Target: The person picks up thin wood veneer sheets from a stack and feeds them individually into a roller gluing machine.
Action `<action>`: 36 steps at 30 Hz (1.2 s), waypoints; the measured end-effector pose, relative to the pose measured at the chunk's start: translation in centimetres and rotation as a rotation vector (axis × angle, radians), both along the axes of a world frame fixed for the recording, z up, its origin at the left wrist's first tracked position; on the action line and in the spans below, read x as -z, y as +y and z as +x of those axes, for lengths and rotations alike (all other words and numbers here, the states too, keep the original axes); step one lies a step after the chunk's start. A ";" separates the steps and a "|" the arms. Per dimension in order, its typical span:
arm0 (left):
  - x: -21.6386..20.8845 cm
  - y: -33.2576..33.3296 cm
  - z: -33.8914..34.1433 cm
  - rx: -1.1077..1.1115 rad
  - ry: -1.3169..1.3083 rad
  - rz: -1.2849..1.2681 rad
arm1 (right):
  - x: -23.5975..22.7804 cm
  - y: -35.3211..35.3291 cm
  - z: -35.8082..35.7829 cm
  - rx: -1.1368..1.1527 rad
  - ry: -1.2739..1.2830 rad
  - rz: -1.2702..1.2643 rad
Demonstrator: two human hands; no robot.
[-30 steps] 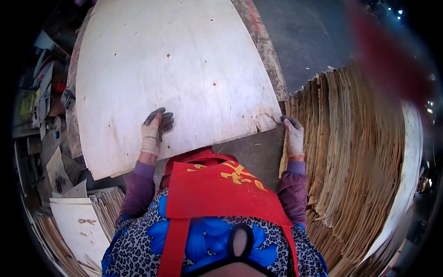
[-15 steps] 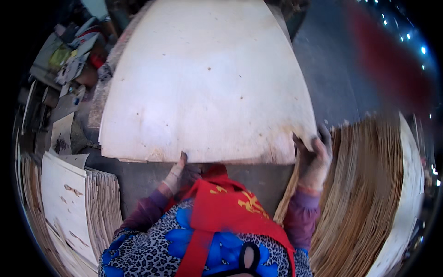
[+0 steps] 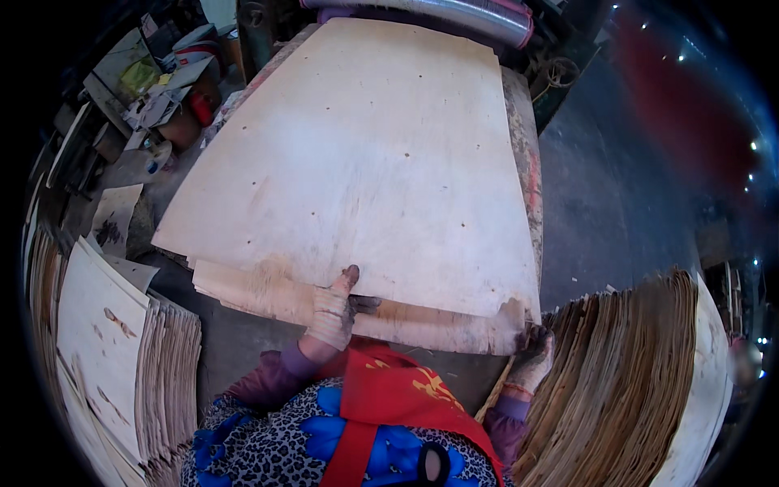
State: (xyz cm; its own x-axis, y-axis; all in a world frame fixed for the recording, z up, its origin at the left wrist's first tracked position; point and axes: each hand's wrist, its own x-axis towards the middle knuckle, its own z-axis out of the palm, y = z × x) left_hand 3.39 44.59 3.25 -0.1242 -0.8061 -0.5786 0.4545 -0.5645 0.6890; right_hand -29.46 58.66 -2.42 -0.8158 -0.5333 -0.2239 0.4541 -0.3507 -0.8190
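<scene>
A large pale wood veneer sheet [image 3: 357, 178] with small knots lies on top of a stack in front of me. Its near edge is set back and skewed, so the lower veneer sheets [image 3: 243, 290] show beneath it. My left hand [image 3: 331, 318] grips the near edge around the middle, thumb on top and fingers partly hidden under the sheet. At the near right corner, my right hand [image 3: 531, 361] has its fingers curled against the sheets' edge. Which layers it pinches is hard to see.
Upright veneer bundles stand on both sides: a brown one [image 3: 608, 381] at right and a pale one [image 3: 166, 373] at left. A shiny wrapped roller [image 3: 487, 23] crosses the far end. Cluttered goods [image 3: 174, 105] sit at far left. A red blur covers the upper right.
The top sheet has turned and slid away from me, baring the edges beneath. My left hand has moved right and forward; my right hand is lower, at the corner. The far roller has come into view.
</scene>
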 end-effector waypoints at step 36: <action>6.9 -18.2 -6.6 0.299 0.021 -0.334 | 1.6 3.9 2.0 0.121 0.386 0.507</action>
